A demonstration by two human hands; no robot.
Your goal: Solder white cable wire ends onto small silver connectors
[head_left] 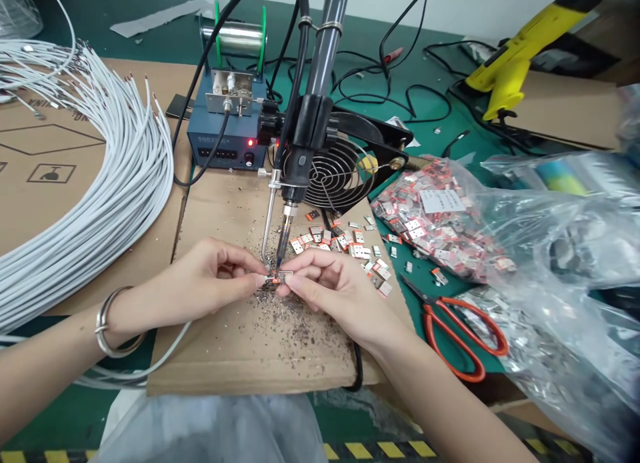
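Under the tip of a mounted soldering iron (285, 239), my left hand (213, 276) pinches the end of a white cable (175, 343), whose length trails down behind the wrist. My right hand (330, 283) grips a small metal USB connector (287, 273) between thumb and fingers. The cable's bared wires meet the connector right at the iron's tip; whether they are joined I cannot tell. A thin solder feed tube (268, 226) ends beside the tip. Several loose orange and silver connectors (345, 239) lie just beyond my right hand.
A large bundle of white cables (150, 176) lies left. Behind stand a blue solder feeder (227, 139) with a solder spool (240, 39) and a black fan (343, 173). Red-handled scissors (450, 323) and a plastic bag of connectors (435, 223) lie right. Solder bits litter the cardboard (215, 363).
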